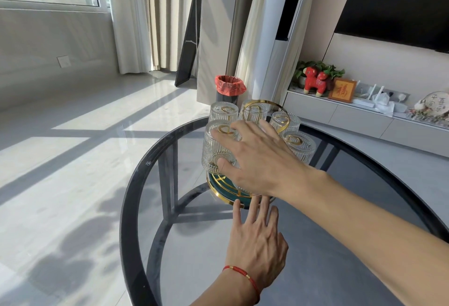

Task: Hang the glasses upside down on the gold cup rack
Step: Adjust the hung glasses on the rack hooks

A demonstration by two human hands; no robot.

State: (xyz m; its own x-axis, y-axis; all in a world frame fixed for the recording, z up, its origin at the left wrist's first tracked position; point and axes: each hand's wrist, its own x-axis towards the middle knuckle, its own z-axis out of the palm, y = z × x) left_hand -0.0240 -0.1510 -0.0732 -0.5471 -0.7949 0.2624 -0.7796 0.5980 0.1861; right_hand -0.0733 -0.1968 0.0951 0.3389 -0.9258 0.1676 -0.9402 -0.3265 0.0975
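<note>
Gold cup rack (266,107) stands on the round glass table (136,184), on a green, gold-rimmed base (220,185). I count five ribbed glasses mouth-down on it; gold loops show through their bottoms.

Right hand (257,157) reaches in from the right, over the rack. Thumb sits low on the wall of the nearest glass (216,150), fingers spread over its upturned bottom. It grips that glass, loosely by the look. I read this as seating or steadying it on its arm, so it hangs true.

Left hand (257,240) lies flat, fingers straight, tips at the base rim. Holding nothing; likely bracing the rack against turning or sliding.

The glass sits at the rack's front-left, under the right palm's far edge, well ahead of the left fingertips.

I see no loose glasses on the table; the job looks near done.
</note>
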